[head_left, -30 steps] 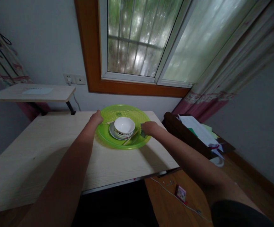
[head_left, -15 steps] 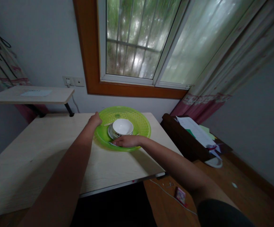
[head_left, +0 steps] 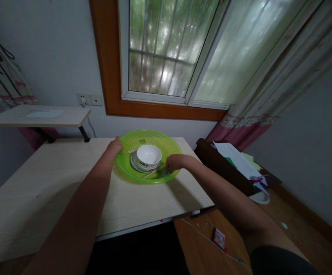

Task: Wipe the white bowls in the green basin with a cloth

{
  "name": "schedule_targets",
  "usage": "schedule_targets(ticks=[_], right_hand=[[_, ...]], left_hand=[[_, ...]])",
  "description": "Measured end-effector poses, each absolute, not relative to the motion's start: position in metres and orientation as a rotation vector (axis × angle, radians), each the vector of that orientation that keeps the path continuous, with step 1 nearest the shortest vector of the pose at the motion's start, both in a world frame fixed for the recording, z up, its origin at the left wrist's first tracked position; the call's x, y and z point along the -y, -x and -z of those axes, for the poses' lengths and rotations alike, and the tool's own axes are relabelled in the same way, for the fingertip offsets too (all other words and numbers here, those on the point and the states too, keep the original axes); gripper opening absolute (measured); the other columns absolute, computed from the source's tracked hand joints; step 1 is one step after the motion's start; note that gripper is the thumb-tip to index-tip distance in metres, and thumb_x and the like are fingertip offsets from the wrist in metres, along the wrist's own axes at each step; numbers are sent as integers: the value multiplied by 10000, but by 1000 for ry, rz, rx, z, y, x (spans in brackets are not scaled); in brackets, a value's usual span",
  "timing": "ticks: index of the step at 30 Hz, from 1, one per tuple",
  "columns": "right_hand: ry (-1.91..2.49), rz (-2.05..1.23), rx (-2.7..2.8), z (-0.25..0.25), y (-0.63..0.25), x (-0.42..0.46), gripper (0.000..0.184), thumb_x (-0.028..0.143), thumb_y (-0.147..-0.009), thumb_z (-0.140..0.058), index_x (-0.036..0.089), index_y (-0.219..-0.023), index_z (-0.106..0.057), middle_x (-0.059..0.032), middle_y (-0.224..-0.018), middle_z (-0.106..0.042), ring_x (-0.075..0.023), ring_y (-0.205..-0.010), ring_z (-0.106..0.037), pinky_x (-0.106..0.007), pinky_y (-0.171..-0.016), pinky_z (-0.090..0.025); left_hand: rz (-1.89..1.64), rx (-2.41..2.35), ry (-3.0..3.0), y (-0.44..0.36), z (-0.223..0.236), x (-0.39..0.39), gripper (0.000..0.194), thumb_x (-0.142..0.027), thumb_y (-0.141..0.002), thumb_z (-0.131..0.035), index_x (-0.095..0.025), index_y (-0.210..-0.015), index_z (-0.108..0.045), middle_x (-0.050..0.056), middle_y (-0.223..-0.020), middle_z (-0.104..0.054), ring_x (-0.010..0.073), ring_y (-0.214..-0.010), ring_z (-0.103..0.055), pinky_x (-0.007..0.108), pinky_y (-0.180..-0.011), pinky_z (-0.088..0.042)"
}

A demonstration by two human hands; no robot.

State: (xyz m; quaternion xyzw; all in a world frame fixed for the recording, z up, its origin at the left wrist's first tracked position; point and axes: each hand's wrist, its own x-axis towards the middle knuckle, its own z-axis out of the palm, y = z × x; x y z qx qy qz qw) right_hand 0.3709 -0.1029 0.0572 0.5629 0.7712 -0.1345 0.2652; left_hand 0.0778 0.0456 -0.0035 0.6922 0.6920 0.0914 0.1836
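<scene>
A round, bright green plastic basin [head_left: 126,173] rests on the pale wooden table. Inside it, white bowls [head_left: 149,156] with a patterned outside are stacked on a plate [head_left: 133,163]. One chopstick [head_left: 151,173] lies to the right of the stack, and a pale stick [head_left: 131,151] shows at its left. My left hand [head_left: 115,146] is closed on the basin's left rim. My right hand [head_left: 174,163] is inside the basin's right side, fingers pointing down and closed on a small greyish, cloth-like piece [head_left: 165,172], mostly hidden by the fingers.
A raised shelf [head_left: 71,116] with a paper on it stands at the table's back left. Right of the table, papers [head_left: 234,156] lie on a dark brown piece of furniture [head_left: 217,164]. A white cable [head_left: 200,233] and small pink box [head_left: 219,237] are on the floor.
My right hand swept left across the basin's front, before the bowls, then came back to the right side with the greyish piece. My left hand stayed on the rim.
</scene>
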Motion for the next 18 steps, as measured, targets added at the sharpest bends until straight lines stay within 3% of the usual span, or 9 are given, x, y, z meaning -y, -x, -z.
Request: schedule_targets(ticks=[3, 6, 11, 18], right_hand=[[-1730, 93, -1993, -56, -387, 95, 295, 211, -875, -694, 96, -1122, -809, -216, -1105, -779, -311, -981, -747, -348, -802, -554], [-1847, -69, -2027, -53, -398, 87, 341, 231, -955, -596, 122, -1228, -770, -235, -1213, -743, -329, -1103, -718, -388, -896, -550], [-1885, -259, -2172, -46, -408, 74, 389, 238, -1030, -458, 165, -1297, -732, -187, -1380, -672, -308, -1316, -562, -391, -1042, -483], [-1960, -457, -2275, -27, -418, 64, 471, 192, -1034, -383, 221, -1412, -662, -104, -1553, -546, -311, -1324, -482, -409, -1012, -467]], left_hand=[[-266, -1934, -1954, -77, 4, -46, 647, -223, -842, -670, -166, -1462, -493, 222, -1365, -676, 337, -1215, -691, 338, -868, -553], [-281, -1917, -1947, -76, 4, -46, 631, -218, -842, -677, -168, -1448, -508, 220, -1359, -679, 343, -1218, -688, 343, -875, -554], [-334, -1894, -1934, -74, 5, -46, 592, -217, -828, -694, -188, -1401, -547, 199, -1341, -692, 324, -1184, -704, 335, -874, -556], [-370, -1851, -1899, -72, 2, -44, 612, -192, -770, -731, -193, -1363, -578, 182, -1302, -715, 332, -1139, -721, 333, -852, -562]])
